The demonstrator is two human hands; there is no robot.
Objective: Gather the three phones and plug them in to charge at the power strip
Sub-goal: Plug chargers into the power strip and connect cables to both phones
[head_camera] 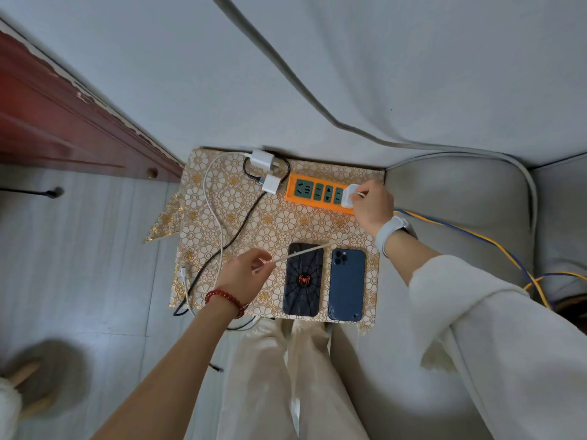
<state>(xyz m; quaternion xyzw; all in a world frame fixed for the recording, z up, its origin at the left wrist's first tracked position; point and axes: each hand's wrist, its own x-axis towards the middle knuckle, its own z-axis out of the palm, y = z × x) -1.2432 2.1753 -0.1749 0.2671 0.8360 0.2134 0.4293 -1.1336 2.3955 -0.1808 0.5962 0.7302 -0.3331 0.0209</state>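
Two phones lie face down at the front of a small table with a gold flower-pattern cloth (260, 217): a black one with a red spider case (303, 279) and a blue one (347, 284) to its right. An orange power strip (313, 193) lies at the back. My right hand (371, 204) grips a white charger plug (348, 194) at the strip's right end socket. My left hand (246, 274) pinches that charger's white cable (301, 252), which runs taut across the spider phone's top. I see no third phone.
Two more white charger plugs (262, 160) (271, 184) lie unplugged left of the strip, one with a white cable (212, 211) and one with a black braided cable (235, 236), both trailing over the table's left edge. A grey sofa (460, 192) stands right; blue and yellow wires (495, 246) cross it.
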